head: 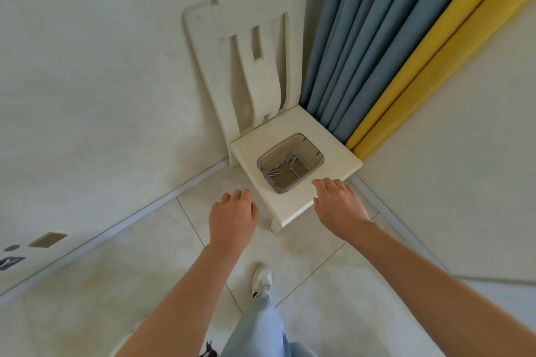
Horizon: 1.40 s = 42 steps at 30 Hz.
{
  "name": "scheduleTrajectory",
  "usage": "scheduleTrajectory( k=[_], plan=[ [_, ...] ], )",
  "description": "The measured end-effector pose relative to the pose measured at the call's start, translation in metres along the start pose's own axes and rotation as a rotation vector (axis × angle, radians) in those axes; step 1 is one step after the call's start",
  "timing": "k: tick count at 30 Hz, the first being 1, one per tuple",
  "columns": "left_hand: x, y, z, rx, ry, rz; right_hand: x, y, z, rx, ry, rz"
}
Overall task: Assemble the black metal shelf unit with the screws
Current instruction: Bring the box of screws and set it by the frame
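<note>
blue curtains [362,38] with a yellow curtain [449,38] beside them hang in the corner behind a white chair [255,66], whose seat carries a clear plastic tub [262,169] near its front edge. my left hand [233,216] hovers over the tiled floor [304,284] just beside the seat's front corner and my right hand [338,203] is above the seat edge just beside the tub, both hands with fingers loosely relaxed and holding nothing. the screws [291,164] lie loose in the bottom of the tub
</note>
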<state>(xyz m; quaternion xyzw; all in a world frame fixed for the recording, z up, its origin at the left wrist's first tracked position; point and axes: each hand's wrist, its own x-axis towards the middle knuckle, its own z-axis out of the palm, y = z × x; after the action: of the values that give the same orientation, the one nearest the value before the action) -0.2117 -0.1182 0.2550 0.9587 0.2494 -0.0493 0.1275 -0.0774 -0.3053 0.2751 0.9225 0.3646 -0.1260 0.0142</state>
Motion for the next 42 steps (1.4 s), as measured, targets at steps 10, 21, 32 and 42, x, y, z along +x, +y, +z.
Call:
scheduleTrajectory(
  k=[10, 21, 32, 42],
  plan=[
    [0.125, 0.035, 0.025, 0.002, -0.213, -0.140, 0.123, 0.075, -0.005, -0.081, -0.098, 0.002],
    [0.176, 0.076, 0.079, -0.243, -0.286, -0.599, 0.210, 0.162, 0.036, -0.118, -0.231, -0.148],
    [0.199, 0.081, 0.164, -0.578, -0.197, -1.053, 0.275, 0.198, 0.110, 0.003, -0.403, -0.209],
    [0.212, 0.073, 0.217, -0.795, -0.171, -1.211, 0.317, 0.187, 0.161, 0.381, -0.490, -0.025]
  ],
)
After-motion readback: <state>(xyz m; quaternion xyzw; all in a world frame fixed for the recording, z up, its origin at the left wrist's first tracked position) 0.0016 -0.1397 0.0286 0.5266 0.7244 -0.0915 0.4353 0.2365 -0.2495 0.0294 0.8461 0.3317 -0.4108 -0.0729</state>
